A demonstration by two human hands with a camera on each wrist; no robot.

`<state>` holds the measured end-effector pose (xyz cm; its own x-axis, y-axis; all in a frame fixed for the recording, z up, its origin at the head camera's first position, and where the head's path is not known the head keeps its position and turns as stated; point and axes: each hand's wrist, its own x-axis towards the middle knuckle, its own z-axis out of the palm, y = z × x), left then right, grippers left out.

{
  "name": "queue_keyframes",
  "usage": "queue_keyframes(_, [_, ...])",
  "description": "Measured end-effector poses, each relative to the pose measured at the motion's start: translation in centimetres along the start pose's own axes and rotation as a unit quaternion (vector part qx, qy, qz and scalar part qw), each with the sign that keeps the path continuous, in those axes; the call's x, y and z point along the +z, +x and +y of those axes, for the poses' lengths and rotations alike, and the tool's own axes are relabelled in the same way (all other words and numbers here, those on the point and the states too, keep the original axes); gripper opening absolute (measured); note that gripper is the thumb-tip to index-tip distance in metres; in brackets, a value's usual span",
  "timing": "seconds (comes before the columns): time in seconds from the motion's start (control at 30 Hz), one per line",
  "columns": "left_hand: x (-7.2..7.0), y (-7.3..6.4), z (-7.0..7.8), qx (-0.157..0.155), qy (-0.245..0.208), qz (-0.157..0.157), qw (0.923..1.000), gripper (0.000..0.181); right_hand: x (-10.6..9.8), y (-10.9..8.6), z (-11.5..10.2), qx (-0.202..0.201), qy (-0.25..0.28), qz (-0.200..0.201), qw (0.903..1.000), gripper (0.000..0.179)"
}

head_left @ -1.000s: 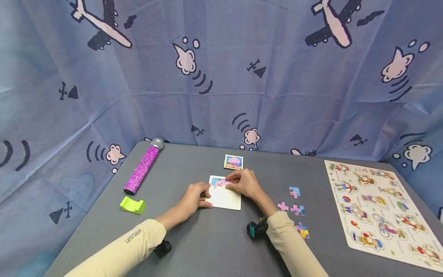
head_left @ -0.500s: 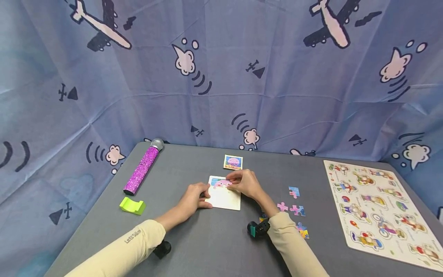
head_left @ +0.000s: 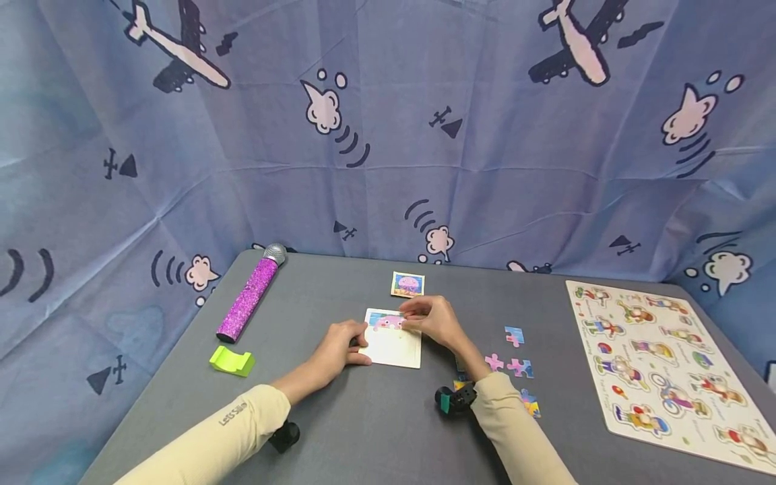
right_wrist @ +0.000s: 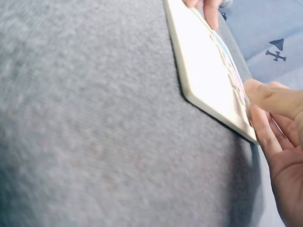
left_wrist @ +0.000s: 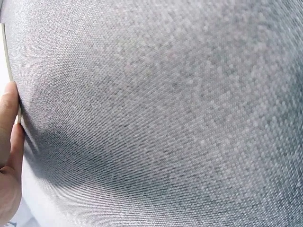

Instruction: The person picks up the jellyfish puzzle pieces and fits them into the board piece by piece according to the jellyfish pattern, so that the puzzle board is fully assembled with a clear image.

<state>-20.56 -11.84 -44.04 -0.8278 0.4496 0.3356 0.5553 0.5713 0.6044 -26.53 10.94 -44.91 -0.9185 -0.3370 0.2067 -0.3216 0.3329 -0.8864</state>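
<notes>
A white square puzzle board [head_left: 391, 349] lies on the grey table, with pink and blue pieces [head_left: 386, 322] along its far edge forming part of a pig's face. My left hand [head_left: 337, 345] holds the board's left edge between thumb and fingers; the left wrist view shows two fingertips [left_wrist: 11, 90] at that edge. At the far right corner, my right hand [head_left: 438, 323] pinches a jigsaw piece that its fingers largely hide. In the right wrist view the thumb [right_wrist: 260, 92] reaches over the board's edge, with the other fingers close alongside.
Loose jigsaw pieces [head_left: 519, 368] lie to the right, some partly behind the right forearm. A small picture card [head_left: 407, 284] sits beyond the board. At left are a glittery purple microphone [head_left: 250, 296] and a lime-green stand [head_left: 233, 362]. A large picture board [head_left: 661, 364] lies far right.
My right hand has slid slightly to the right along the board's far edge, uncovering more of the pig picture. My left hand stays at the left edge.
</notes>
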Motion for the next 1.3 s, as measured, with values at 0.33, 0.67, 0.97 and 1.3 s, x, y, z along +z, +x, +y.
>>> queue_keyframes(0.33, [0.1, -0.1, 0.0, -0.004, 0.013, -0.001, 0.9999, 0.03, -2.2, -0.9, 0.9, 0.02, 0.093, 0.01, 0.9954, 0.03])
queue_keyframes(0.67, [0.1, -0.1, -0.1, -0.009, 0.011, -0.001, 0.9999, 0.029, -5.2, -2.5, 1.8, 0.033, 0.093, 0.034, 0.9946, 0.036])
queue_keyframes(0.97, [0.1, -0.1, -0.1, 0.005, 0.014, 0.004, 0.9999, 0.029, -8.7, -4.2, 2.8, 0.044, 0.068, 0.056, 0.9951, 0.037])
queue_keyframes(1.3, [0.2, 0.0, -0.2, 0.006, 0.02, 0.003, 0.9998, 0.03, -12.5, -6.4, 3.6, 0.04, 0.021, 0.07, 0.9965, 0.037])
